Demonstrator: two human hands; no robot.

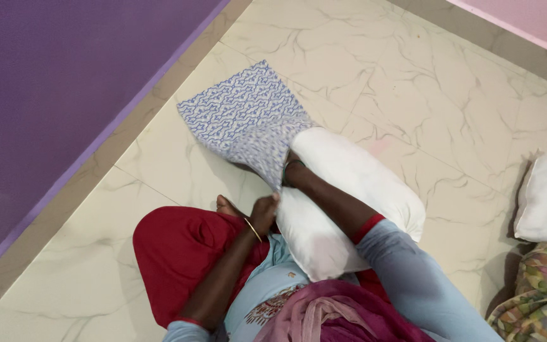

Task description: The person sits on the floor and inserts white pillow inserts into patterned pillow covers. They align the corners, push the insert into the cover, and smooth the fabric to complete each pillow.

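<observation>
A white pillow (349,196) lies across my lap, its far end going into a blue-and-white patterned pillowcase (242,107) that spreads over the floor ahead. My left hand (264,212), with a thin bangle at the wrist, grips the near edge of the pillowcase opening. My right hand (294,172) reaches over the pillow and into the opening, its fingers hidden under the cloth, so what it grips cannot be told. A bare foot (226,206) pokes out beside my left hand.
I sit on a cream marble-tile floor (413,88). A purple wall (45,95) runs along the left. At the right edge lie another white pillow (539,196) and a flowered cloth bundle (539,297).
</observation>
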